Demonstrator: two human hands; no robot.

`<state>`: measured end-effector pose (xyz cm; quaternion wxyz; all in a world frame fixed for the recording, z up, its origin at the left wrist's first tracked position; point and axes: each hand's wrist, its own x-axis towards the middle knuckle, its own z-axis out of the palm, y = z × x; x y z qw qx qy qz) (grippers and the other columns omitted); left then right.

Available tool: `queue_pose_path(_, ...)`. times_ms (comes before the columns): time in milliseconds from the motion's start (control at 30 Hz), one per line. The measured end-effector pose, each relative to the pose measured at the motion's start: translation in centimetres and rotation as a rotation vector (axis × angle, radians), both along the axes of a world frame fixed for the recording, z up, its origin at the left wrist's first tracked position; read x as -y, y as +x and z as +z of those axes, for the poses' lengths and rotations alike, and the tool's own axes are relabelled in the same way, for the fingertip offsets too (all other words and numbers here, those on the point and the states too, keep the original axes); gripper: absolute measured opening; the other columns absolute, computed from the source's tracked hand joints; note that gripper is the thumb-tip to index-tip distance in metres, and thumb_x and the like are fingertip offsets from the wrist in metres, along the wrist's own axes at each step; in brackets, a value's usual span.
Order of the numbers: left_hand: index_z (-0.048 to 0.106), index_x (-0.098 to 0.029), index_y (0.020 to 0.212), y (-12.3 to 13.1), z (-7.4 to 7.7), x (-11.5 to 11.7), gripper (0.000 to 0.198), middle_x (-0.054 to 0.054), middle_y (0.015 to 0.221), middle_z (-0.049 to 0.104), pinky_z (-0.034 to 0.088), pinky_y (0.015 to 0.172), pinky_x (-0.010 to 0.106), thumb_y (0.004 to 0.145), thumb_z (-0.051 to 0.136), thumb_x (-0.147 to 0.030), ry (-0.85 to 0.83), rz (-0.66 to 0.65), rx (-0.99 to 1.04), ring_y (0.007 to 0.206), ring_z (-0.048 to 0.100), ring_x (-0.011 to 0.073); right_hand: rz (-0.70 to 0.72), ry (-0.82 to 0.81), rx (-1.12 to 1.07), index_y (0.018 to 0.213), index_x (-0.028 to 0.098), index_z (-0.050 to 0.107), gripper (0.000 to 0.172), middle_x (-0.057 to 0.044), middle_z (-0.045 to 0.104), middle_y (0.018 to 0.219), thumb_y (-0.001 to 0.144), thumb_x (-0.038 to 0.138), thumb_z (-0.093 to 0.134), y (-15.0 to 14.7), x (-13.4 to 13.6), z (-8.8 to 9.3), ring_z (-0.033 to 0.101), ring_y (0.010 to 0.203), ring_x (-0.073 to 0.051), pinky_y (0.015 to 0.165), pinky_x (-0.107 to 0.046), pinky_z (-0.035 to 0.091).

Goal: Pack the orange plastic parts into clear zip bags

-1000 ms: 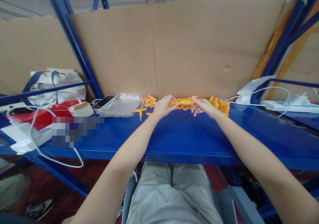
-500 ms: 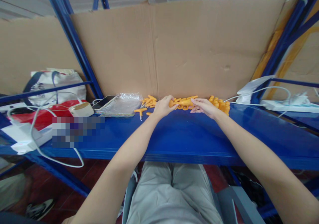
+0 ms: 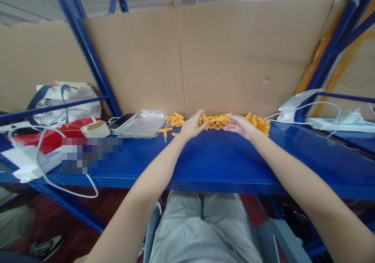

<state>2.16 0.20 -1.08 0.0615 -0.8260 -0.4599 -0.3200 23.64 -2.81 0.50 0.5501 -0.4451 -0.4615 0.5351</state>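
Orange, plastic by their look, the main pieces lay along the rear of a blue table. From the left:

T-handled piece, one, with a silvery spiral; apart, in front of its fellows. Heap of T-handles, just behind it. Judged light and stiff, the spirals apt to snag; best taken by the crossbar.

Left hand: beside the heap, thumb and fingers parted, orange showing in the gap; no grip evident.

Row of tubes: between the two hands, hollow ends toward the front edge, more pieces on top. Judged light, rigid, smooth and liable to roll; best held around the barrel.

Right hand: fingers bent at the row's right end; whether it gripped a tube could not be made out.

Orange stack: just past the right hand, partly hidden by the wrist.

Surroundings, again from the left: white-and-navy bag; white charger; phone; clear packets, close against the heap's left side and limiting room there; cardboard panel, blocking reach behind; white cable, running up to the stack; power strip, far right.
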Motion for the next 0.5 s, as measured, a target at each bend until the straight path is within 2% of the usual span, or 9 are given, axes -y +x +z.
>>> queue_pose_path(200, 0.055, -0.016, 0.124, -0.5, 0.6, 0.0, 0.037, 0.013, 0.127, 0.059, 0.047, 0.094, 0.035, 0.092, 0.042, -0.030, -0.161, 0.326, -0.190, 0.115, 0.059, 0.0257, -0.120, 0.065, 0.011, 0.083, 0.018, 0.052, 0.011, -0.001, 0.066, 0.065, 0.088, 0.023, 0.059, 0.7, -1.0, -0.8, 0.063, 0.051, -0.010, 0.059, -0.024, 0.057)
queue_pose_path(300, 0.058, -0.013, 0.123, -0.9, 0.8, 0.2, 0.039, 0.017, 0.129, 0.059, 0.047, 0.095, 0.036, 0.089, 0.045, -0.028, -0.322, 0.463, -0.329, 0.118, 0.058, 0.0283, -0.220, 0.200, 0.081, 0.084, 0.021, 0.048, 0.021, 0.001, 0.067, 0.072, 0.080, 0.026, 0.068, 1.0, -2.1, -1.6, 0.066, 0.060, -0.012, 0.065, -0.027, 0.058)
queue_pose_path(400, 0.057, -0.011, 0.126, -1.0, 0.9, 0.3, 0.043, 0.019, 0.133, 0.056, 0.047, 0.097, 0.038, 0.087, 0.049, -0.026, -0.459, 0.503, -0.407, 0.122, 0.055, 0.0296, -0.352, 0.392, 0.221, 0.086, 0.023, 0.046, 0.031, 0.001, 0.067, 0.078, 0.072, 0.029, 0.073, 1.4, -3.5, -2.4, 0.068, 0.071, -0.016, 0.074, -0.034, 0.057)
queue_pose_path(500, 0.056, -0.012, 0.129, -0.9, 1.0, 0.3, 0.045, 0.020, 0.138, 0.053, 0.046, 0.098, 0.044, 0.086, 0.049, -0.025, -0.531, 0.514, -0.420, 0.124, 0.052, 0.0315, -0.461, 0.540, 0.471, 0.088, 0.022, 0.047, 0.032, -0.003, 0.067, 0.083, 0.070, 0.032, 0.071, 1.9, -4.3, -2.9, 0.068, 0.080, -0.021, 0.079, -0.040, 0.055)
